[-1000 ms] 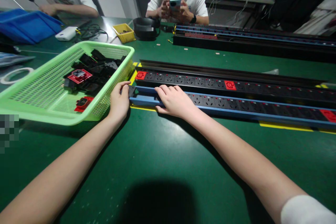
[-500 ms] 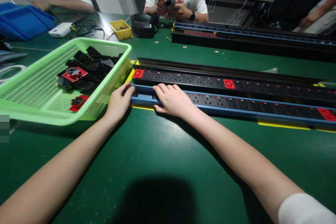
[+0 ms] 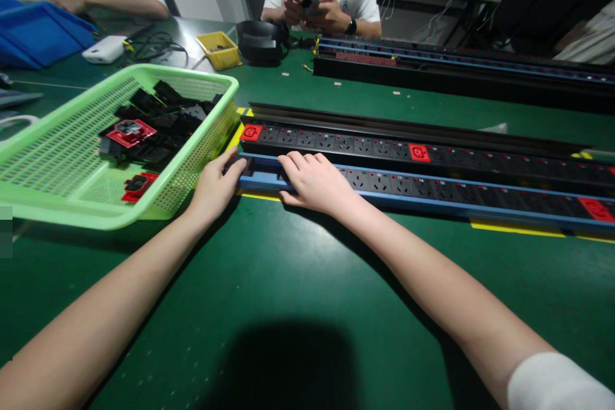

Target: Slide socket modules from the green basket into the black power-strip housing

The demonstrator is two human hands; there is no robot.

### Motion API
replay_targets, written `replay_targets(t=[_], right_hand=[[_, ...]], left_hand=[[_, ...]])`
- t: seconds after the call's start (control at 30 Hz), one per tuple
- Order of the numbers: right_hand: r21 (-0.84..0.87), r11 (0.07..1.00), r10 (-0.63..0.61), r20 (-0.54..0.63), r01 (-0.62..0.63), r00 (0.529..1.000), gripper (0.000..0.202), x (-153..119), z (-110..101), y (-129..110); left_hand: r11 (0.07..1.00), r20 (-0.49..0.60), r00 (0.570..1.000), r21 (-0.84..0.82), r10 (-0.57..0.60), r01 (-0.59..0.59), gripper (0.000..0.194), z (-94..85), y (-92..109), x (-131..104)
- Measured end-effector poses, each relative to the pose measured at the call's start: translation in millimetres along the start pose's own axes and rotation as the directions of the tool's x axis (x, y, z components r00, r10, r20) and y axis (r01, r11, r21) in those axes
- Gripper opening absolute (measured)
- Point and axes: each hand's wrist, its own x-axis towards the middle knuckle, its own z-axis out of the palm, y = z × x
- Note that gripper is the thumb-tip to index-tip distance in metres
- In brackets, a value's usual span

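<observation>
A long blue rail [image 3: 423,204] filled with black sockets and a red one lies across the green table. My left hand [image 3: 217,180] grips its left end, thumb and fingers around a small black piece there. Over the rail, just right of a gap without sockets, my right hand [image 3: 314,182] is closed on the rail, thumb at the near edge and fingers on top. Behind it runs a black socket strip [image 3: 375,147] with red sockets. A light green basket [image 3: 108,221] left of my left hand holds black parts and red sockets [image 3: 131,132].
Farther back are a black rail assembly [image 3: 408,82], a yellow bin [image 3: 225,59], a black round object [image 3: 262,45], a white box [image 3: 104,50] with cables and a blue bin [image 3: 43,35]. Across the table a person [image 3: 331,3] holds a phone; another person's arm is at upper left.
The view has shifted slightly, with the basket and back-left items a little farther left. Both my hands keep their places on the blue rail. The arm at the far right is no longer visible.
</observation>
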Motion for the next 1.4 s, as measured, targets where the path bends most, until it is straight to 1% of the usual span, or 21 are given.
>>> replay_targets(t=[0.07,0.13,0.2,0.27,0.3,0.33,0.43,0.53,0.6,0.67,0.73,0.83,0.93,1.03,1.1,1.27,1.4], right_hand=[[-0.002,1.0,-0.002,-0.004,0.002,1.0,0.052,-0.1,0.5,-0.1],[-0.001,1.0,-0.001,-0.005,0.001,1.0,0.052,-0.1,0.9,-0.2],[0.004,1.0,0.001,-0.003,-0.001,1.0,0.052,0.1,1.1,-0.2],[0.011,1.0,0.002,-0.004,-0.002,1.0,0.052,0.2,1.1,0.0],[0.016,1.0,0.004,-0.006,-0.004,1.0,0.052,0.2,1.1,0.2],[0.021,1.0,0.007,-0.007,-0.007,1.0,0.052,0.2,1.1,0.5],[0.04,0.999,0.014,-0.008,-0.014,1.0,0.054,0.0,1.0,1.5],[0.054,0.998,0.016,-0.009,-0.015,1.0,0.057,-0.4,0.8,2.3],[0.057,0.998,0.015,-0.013,-0.015,1.0,0.057,-0.6,0.6,2.4],[0.06,0.998,0.014,-0.013,-0.013,1.0,0.057,-0.6,0.3,2.3],[0.063,0.998,0.014,-0.01,-0.013,1.0,0.056,-0.6,0.3,2.2],[0.059,0.998,0.015,-0.005,-0.015,1.0,0.055,-0.5,0.6,2.3],[0.057,0.998,0.011,-0.006,-0.011,1.0,0.054,-0.5,0.8,2.4],[0.056,0.998,0.01,-0.002,-0.01,1.0,0.054,-0.6,0.4,2.2],[0.054,0.998,0.01,-0.002,-0.01,1.0,0.054,-0.4,-0.1,2.0],[0.061,0.998,0.007,0.002,-0.007,1.0,0.053,0.3,0.4,1.8],[0.063,0.998,0.007,-0.014,-0.006,1.0,0.051,-0.2,0.9,1.9]], left_hand=[[0.998,0.031,0.998,0.033,0.056,-0.057,0.057,3.2,1.9,-2.6],[0.996,0.037,0.997,0.051,0.07,-0.072,0.056,6.7,3.2,-5.6],[0.996,-0.013,0.998,0.063,0.059,-0.058,0.055,9.4,3.4,-8.2],[0.994,-0.111,0.993,0.107,0.049,-0.037,0.054,10.5,3.3,-9.9],[0.99,-0.141,0.989,0.135,0.046,-0.027,0.052,10.4,3.7,-10.5],[0.986,-0.144,0.988,0.164,0.047,-0.023,0.047,10.0,4.5,-11.0],[0.973,-0.05,0.995,0.22,0.081,-0.068,0.035,7.1,10.8,-13.0],[0.94,-0.002,0.984,0.297,0.178,-0.17,0.035,3.4,18.8,-16.6],[0.889,0.038,0.961,0.372,0.273,-0.267,0.037,0.2,20.8,-18.5],[0.832,0.084,0.929,0.422,0.359,-0.36,0.038,-3.7,18.5,-18.3],[0.802,0.118,0.902,0.422,0.415,-0.423,0.041,-8.3,12.9,-15.4],[0.77,0.217,0.859,0.381,0.463,-0.512,0.057,-14.1,2.7,-7.9],[0.728,0.326,0.81,0.361,0.487,-0.583,0.064,-16.7,-5.1,-1.0],[0.678,0.377,0.777,0.384,0.504,-0.626,0.066,-17.6,-8.1,2.4],[0.631,0.408,0.764,0.433,0.499,-0.643,0.067,-19.1,-6.2,2.6],[0.52,0.474,0.764,0.56,0.437,-0.645,0.068,-26.4,10.2,-1.7],[0.5,0.478,0.786,0.607,0.391,-0.618,0.069,-28.5,19.5,-4.5]])
